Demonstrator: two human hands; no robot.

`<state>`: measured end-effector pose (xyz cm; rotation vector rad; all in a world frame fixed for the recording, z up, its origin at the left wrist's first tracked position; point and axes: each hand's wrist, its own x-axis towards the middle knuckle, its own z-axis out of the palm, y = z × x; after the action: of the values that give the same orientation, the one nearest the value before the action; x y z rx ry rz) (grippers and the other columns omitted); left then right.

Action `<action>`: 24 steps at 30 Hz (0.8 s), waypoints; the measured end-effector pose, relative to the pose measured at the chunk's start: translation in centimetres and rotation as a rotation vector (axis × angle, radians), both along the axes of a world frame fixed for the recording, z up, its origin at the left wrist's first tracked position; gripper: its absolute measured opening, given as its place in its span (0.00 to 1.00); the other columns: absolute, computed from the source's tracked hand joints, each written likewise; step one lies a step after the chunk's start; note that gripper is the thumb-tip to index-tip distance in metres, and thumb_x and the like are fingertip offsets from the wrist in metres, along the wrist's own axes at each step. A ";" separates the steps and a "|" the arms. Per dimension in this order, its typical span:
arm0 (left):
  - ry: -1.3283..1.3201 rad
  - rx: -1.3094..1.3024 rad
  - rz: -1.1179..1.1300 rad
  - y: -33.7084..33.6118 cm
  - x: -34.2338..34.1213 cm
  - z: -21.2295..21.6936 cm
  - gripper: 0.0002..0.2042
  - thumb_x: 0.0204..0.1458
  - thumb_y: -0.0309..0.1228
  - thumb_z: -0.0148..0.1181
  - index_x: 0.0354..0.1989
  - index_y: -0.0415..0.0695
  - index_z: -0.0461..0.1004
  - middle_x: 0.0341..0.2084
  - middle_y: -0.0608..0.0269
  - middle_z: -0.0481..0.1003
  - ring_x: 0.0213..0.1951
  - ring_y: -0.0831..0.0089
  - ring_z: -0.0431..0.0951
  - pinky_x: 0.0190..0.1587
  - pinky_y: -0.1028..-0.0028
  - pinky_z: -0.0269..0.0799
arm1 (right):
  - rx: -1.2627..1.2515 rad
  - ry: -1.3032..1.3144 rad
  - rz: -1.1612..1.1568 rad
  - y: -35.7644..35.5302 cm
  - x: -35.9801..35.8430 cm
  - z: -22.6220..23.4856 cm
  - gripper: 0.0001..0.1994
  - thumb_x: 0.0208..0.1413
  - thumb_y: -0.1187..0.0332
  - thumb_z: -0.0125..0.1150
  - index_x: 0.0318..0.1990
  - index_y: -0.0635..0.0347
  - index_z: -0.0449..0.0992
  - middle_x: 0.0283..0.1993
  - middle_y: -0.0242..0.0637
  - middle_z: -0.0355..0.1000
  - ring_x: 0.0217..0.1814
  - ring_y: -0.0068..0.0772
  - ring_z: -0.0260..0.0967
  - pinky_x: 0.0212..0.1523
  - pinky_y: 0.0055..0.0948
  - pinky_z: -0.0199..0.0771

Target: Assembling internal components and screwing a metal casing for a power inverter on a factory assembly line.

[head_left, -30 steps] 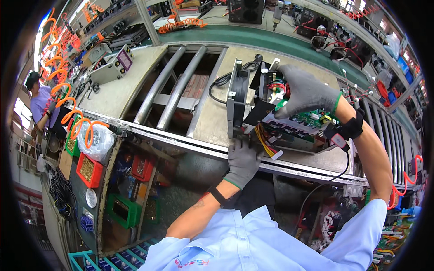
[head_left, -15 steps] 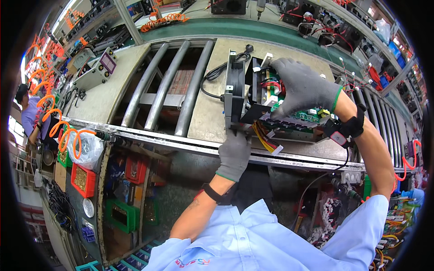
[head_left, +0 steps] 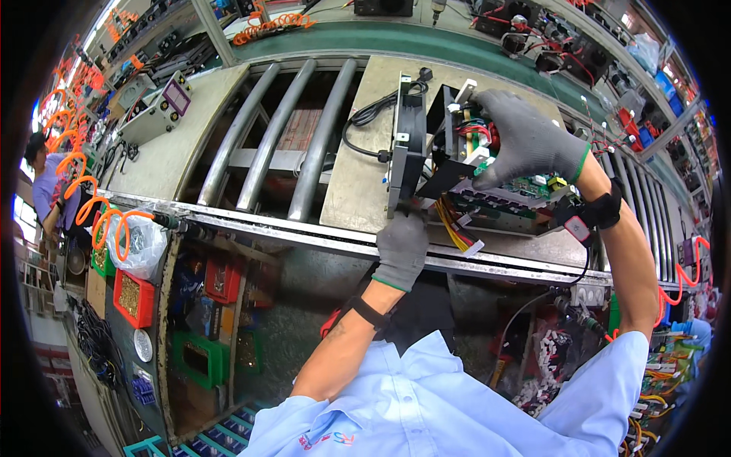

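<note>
Unit under work: electronic assembly (head_left: 487,190) with black frame, green circuit board and coloured wires, lying on a grey plate (head_left: 358,190) over the conveyor rollers (head_left: 304,137), at 12 o'clock from the person.
Left hand (head_left: 401,245): grey glove, fingers closed on the lower edge of the upright black fan panel (head_left: 406,145), at 6 o'clock of the unit.
Right hand (head_left: 529,141): grey glove, fingers curled down over the top of the unit, pressing on the wiring; what the fingertips pinch cannot be told.
Cable: black cord (head_left: 365,122) looping at 10 o'clock of the unit.
Surroundings: red parts bin (head_left: 133,297) at 8 o'clock; clear bag (head_left: 141,244) just above it.
</note>
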<state>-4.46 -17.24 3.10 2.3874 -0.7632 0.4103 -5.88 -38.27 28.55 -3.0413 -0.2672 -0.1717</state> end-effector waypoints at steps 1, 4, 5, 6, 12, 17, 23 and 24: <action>-0.020 0.006 0.018 0.0 0.0 0.1 0.04 0.55 0.32 0.62 0.32 0.47 0.78 0.29 0.53 0.77 0.26 0.53 0.82 0.26 0.56 0.78 | 0.011 0.003 -0.004 0.0 0.0 0.0 0.55 0.28 0.47 0.82 0.65 0.69 0.65 0.57 0.56 0.70 0.62 0.57 0.68 0.65 0.45 0.68; -0.010 -0.009 0.002 0.0 0.2 0.1 0.03 0.54 0.30 0.62 0.30 0.47 0.78 0.27 0.54 0.77 0.26 0.53 0.83 0.26 0.56 0.78 | -0.017 0.006 0.005 -0.2 0.1 0.2 0.55 0.31 0.40 0.80 0.64 0.70 0.66 0.57 0.58 0.71 0.63 0.59 0.69 0.65 0.46 0.69; -0.016 -0.004 0.000 0.0 0.3 0.1 0.03 0.53 0.30 0.62 0.30 0.47 0.79 0.26 0.55 0.77 0.26 0.54 0.83 0.26 0.56 0.78 | 0.004 0.002 0.018 -0.2 0.2 0.2 0.54 0.32 0.43 0.81 0.64 0.69 0.66 0.58 0.58 0.71 0.62 0.58 0.70 0.65 0.45 0.70; -0.022 0.000 -0.001 0.0 0.5 0.2 0.02 0.53 0.30 0.62 0.30 0.47 0.79 0.24 0.55 0.77 0.25 0.54 0.83 0.26 0.57 0.78 | 0.053 0.025 0.005 -0.4 0.4 0.2 0.53 0.31 0.45 0.82 0.65 0.69 0.66 0.57 0.57 0.72 0.62 0.57 0.70 0.65 0.45 0.70; -0.010 0.019 -0.021 -0.4 1.0 0.9 0.05 0.56 0.34 0.62 0.32 0.49 0.80 0.19 0.59 0.78 0.23 0.57 0.82 0.23 0.59 0.76 | 0.169 0.052 0.041 -1.2 2.2 0.1 0.49 0.34 0.51 0.81 0.66 0.66 0.67 0.56 0.54 0.73 0.60 0.51 0.73 0.63 0.41 0.72; -0.016 0.006 0.018 -0.4 0.8 1.7 0.10 0.58 0.41 0.63 0.33 0.48 0.79 0.17 0.56 0.76 0.21 0.54 0.80 0.23 0.56 0.75 | 0.281 0.198 0.059 -1.5 3.9 0.3 0.43 0.38 0.59 0.79 0.64 0.66 0.67 0.50 0.49 0.76 0.48 0.37 0.77 0.50 0.35 0.80; -0.014 0.011 -0.039 0.3 1.0 1.9 0.09 0.57 0.41 0.64 0.35 0.48 0.80 0.18 0.56 0.76 0.23 0.53 0.81 0.25 0.56 0.75 | 0.165 0.165 0.099 -1.1 3.9 0.5 0.39 0.39 0.58 0.77 0.60 0.65 0.69 0.44 0.47 0.79 0.43 0.37 0.79 0.48 0.35 0.80; -0.008 0.005 -0.044 0.5 0.9 2.0 0.09 0.57 0.41 0.64 0.35 0.49 0.80 0.18 0.56 0.77 0.23 0.53 0.81 0.25 0.57 0.76 | 0.128 0.168 0.063 -0.9 3.8 0.5 0.39 0.39 0.57 0.77 0.60 0.65 0.70 0.43 0.47 0.79 0.43 0.38 0.79 0.48 0.35 0.80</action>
<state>-3.54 -16.72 5.08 2.3701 -0.8203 0.4005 -2.12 -39.13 29.01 -2.8937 -0.3250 0.0676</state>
